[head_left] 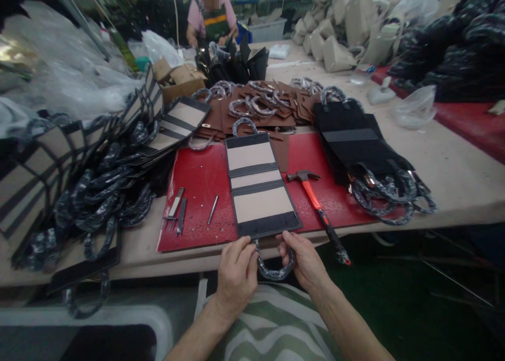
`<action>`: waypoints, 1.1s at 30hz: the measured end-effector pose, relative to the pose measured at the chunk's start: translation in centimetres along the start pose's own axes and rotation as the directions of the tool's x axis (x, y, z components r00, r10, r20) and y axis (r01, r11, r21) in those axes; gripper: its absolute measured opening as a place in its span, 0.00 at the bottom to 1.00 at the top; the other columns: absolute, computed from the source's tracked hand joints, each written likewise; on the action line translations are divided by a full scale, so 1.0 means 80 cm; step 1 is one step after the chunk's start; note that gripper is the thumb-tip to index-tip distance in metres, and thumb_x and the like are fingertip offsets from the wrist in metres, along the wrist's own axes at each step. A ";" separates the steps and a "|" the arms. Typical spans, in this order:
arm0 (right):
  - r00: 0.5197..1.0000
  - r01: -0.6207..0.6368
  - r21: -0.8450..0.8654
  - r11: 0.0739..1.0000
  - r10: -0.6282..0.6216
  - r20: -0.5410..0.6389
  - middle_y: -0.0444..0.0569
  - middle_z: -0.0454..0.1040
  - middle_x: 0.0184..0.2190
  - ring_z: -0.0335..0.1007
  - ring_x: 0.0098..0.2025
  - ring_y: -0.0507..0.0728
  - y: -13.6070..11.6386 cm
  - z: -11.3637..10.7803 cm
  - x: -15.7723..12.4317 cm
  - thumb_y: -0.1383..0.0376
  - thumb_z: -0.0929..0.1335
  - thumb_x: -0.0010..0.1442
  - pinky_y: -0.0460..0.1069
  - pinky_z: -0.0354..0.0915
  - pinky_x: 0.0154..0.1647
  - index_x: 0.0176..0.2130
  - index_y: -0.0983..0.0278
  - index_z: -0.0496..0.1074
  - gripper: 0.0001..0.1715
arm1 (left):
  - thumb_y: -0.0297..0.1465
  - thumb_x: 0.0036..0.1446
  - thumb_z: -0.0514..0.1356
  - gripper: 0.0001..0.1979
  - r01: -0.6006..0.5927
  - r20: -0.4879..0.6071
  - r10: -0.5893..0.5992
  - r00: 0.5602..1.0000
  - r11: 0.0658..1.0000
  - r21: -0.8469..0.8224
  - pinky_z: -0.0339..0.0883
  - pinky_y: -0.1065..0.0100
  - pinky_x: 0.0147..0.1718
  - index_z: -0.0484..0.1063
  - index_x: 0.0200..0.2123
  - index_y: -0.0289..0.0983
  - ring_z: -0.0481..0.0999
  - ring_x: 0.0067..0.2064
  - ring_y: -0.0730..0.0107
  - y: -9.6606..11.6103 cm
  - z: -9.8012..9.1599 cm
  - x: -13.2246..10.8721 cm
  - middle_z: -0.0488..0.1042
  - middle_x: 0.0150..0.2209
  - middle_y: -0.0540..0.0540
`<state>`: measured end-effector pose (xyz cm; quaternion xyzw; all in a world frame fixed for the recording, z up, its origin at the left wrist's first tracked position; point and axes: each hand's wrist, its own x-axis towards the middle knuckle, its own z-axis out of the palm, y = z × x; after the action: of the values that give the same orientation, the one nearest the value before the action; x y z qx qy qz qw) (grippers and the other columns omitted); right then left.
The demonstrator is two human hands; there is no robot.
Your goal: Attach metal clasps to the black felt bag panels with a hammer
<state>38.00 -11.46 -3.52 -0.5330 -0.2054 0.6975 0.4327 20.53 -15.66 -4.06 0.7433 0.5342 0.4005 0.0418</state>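
Panel (263, 206), black with beige sections, lies unfolded on the red mat (197, 166) at the bench's (442, 171) near edge. Left hand (236, 266) has its fingers closed on the left end of the near wrapped handle (276, 274); right hand (302, 258) has its fingers closed on the right end. Individual fingertip contact cannot be fully told. Hammer (311, 195) lies right of the panel.

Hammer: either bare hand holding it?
No, the hammer lies with its head on the red mat, while the left hand and right hand are at the near end of the black-and-beige panel.
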 end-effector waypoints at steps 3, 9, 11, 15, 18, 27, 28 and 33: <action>0.999 0.046 -0.059 0.997 -0.047 -0.018 0.41 0.70 0.18 0.58 0.13 0.45 -0.003 0.005 0.000 0.48 0.75 0.49 0.40 0.52 0.14 0.30 0.65 0.68 0.26 | 0.22 0.61 0.57 0.10 0.118 -0.018 -0.118 0.993 0.993 0.000 0.70 0.58 0.50 0.72 0.45 0.35 0.75 0.50 0.60 -0.017 -0.004 0.002 0.75 0.48 0.38; 0.947 0.300 -0.254 0.919 -0.320 -0.038 0.36 0.61 0.16 0.49 0.15 0.45 -0.031 0.012 -0.004 0.51 0.71 0.56 0.42 0.47 0.15 0.33 0.64 0.70 0.19 | 0.29 0.64 0.55 0.09 0.341 0.036 -0.339 0.940 0.927 -0.160 0.70 0.57 0.51 0.75 0.44 0.37 0.76 0.49 0.60 -0.017 0.000 0.026 0.77 0.45 0.41; 0.874 0.460 -0.421 0.782 -0.483 0.058 0.38 0.63 0.18 0.53 0.18 0.47 -0.054 0.018 -0.011 0.53 0.68 0.61 0.43 0.53 0.18 0.38 0.64 0.73 0.16 | 0.32 0.64 0.54 0.11 0.416 0.115 -0.400 0.909 0.876 -0.243 0.69 0.57 0.51 0.75 0.43 0.37 0.76 0.49 0.60 -0.011 0.002 0.042 0.77 0.45 0.41; 0.683 0.629 -0.711 0.313 -0.659 0.315 0.43 0.69 0.22 0.61 0.23 0.50 -0.097 0.034 -0.031 0.60 0.63 0.66 0.45 0.58 0.27 0.36 0.64 0.74 0.14 | 0.37 0.64 0.54 0.15 0.533 0.236 -0.478 0.846 0.743 -0.404 0.68 0.58 0.50 0.76 0.42 0.36 0.76 0.48 0.60 -0.002 0.005 0.072 0.78 0.44 0.40; 0.557 0.595 -0.800 -0.073 -0.680 0.476 0.47 0.71 0.22 0.64 0.23 0.52 -0.101 0.043 -0.045 0.63 0.62 0.67 0.47 0.57 0.27 0.37 0.65 0.75 0.15 | 0.45 0.62 0.56 0.20 0.640 0.354 -0.552 0.755 0.503 -0.581 0.67 0.58 0.53 0.77 0.44 0.35 0.75 0.51 0.57 0.000 0.005 0.085 0.78 0.47 0.38; 0.612 0.534 -0.726 -0.433 -0.395 0.686 0.57 0.76 0.30 0.72 0.30 0.61 -0.020 0.075 -0.076 0.71 0.63 0.60 0.54 0.62 0.31 0.58 0.78 0.67 0.28 | 0.51 0.49 0.66 0.29 0.596 0.548 -0.669 0.502 -0.191 -0.780 0.71 0.55 0.52 0.77 0.45 0.34 0.79 0.50 0.50 0.002 -0.033 0.102 0.82 0.40 0.40; 0.639 0.536 -0.742 -0.402 -0.380 0.668 0.57 0.76 0.32 0.73 0.31 0.61 -0.016 0.076 -0.076 0.70 0.64 0.61 0.54 0.63 0.32 0.59 0.78 0.66 0.28 | 0.46 0.46 0.70 0.28 0.612 0.545 -0.691 0.475 -0.186 -0.769 0.72 0.55 0.51 0.77 0.46 0.34 0.80 0.47 0.51 0.001 -0.034 0.101 0.82 0.39 0.41; 0.720 0.574 -0.792 -0.209 -0.331 0.610 0.57 0.77 0.37 0.75 0.36 0.62 -0.001 0.061 -0.066 0.69 0.65 0.62 0.54 0.68 0.36 0.62 0.75 0.62 0.30 | 0.33 0.40 0.72 0.36 0.672 0.548 -0.683 0.484 -0.110 -0.732 0.76 0.56 0.42 0.71 0.55 0.35 0.82 0.39 0.56 -0.009 -0.028 0.089 0.81 0.40 0.42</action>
<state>33.88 -14.90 1.23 -0.4931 -0.8392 0.1826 0.1384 19.30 -10.28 1.04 0.1996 0.5158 0.5405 0.6340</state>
